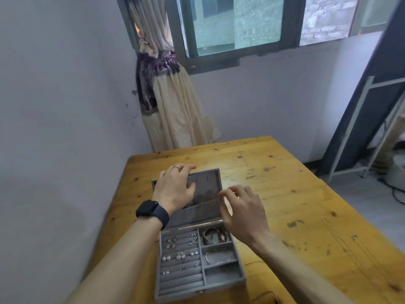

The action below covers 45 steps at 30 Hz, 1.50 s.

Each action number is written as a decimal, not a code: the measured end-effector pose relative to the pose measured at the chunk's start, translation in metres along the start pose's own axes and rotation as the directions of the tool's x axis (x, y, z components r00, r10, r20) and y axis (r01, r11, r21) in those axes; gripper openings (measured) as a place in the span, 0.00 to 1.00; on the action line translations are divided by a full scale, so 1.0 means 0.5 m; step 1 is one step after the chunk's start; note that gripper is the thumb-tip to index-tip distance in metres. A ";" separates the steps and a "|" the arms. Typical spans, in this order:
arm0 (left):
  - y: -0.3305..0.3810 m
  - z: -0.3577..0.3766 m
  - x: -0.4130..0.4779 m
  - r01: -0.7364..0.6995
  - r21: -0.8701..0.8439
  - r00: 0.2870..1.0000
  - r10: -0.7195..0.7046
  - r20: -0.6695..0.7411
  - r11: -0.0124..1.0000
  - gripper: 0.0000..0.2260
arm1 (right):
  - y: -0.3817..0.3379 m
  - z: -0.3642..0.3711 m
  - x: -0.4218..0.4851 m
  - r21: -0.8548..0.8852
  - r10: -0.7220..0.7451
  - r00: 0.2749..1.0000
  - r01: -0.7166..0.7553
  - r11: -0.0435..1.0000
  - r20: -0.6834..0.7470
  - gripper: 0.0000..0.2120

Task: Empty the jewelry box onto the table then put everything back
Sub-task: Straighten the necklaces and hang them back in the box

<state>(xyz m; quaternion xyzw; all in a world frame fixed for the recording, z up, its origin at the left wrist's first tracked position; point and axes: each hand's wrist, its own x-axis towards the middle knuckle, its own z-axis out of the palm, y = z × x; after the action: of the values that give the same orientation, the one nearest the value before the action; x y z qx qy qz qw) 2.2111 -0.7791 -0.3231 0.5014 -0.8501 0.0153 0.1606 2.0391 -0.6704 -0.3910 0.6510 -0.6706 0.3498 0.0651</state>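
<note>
Over the lid, left hand: the left hand (175, 187) holds the raised lid (208, 185) of the grey velvet jewelry box (186, 294), with its fingers laid over the far top edge and its thumb on the inner face.
Right hand: the right hand (241, 207) hovers at the lid's right edge, fingers loosely curled, thumb and forefinger close together; whether they pinch or touch anything cannot be told through the blur.
Worn items: a thin pinkish ring (176, 167) on a left finger; a black smartwatch with a dark screen (148, 208) on the left wrist.
Box position: open, near the table's left edge, its base nearer than both hands and lying between the forearms.
Left half of base: ridged ring rolls hold small earrings and rings, among them a pair of white pearl studs (166, 258).
Right half of base: a dark round bangle (213, 235) in the far compartment, just beneath the right hand; a thin silver bracelet (219, 257) in the middle one.
Table: a scuffed yellow pine table (285, 183).
Far side: a cream curtain with a purple band (175, 106), tied beside a dark-framed window (241, 25).
</note>
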 end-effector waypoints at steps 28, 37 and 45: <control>0.517 0.304 -0.341 -0.268 -0.350 0.865 0.384 0.324 0.898 0.22 | 0.283 -0.269 -0.519 -0.226 0.605 0.788 -0.614 0.756 -0.117 0.04; 0.570 0.256 -0.326 -0.328 -0.476 0.817 0.498 0.290 0.816 0.22 | 0.271 -0.287 -0.496 0.011 0.570 0.818 -0.572 0.820 0.077 0.05; 0.554 0.210 -0.292 -0.212 -0.677 0.863 0.460 0.210 0.705 0.07 | 0.254 -0.362 -0.443 0.324 0.676 0.737 -0.632 0.704 -0.031 0.06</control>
<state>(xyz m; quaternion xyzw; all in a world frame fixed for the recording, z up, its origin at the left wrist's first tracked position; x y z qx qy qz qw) 2.0119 -0.5373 -0.4272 0.2446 -0.8969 -0.3347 0.1537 1.8877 -0.3986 -0.4251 0.3444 -0.7918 0.4921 -0.1111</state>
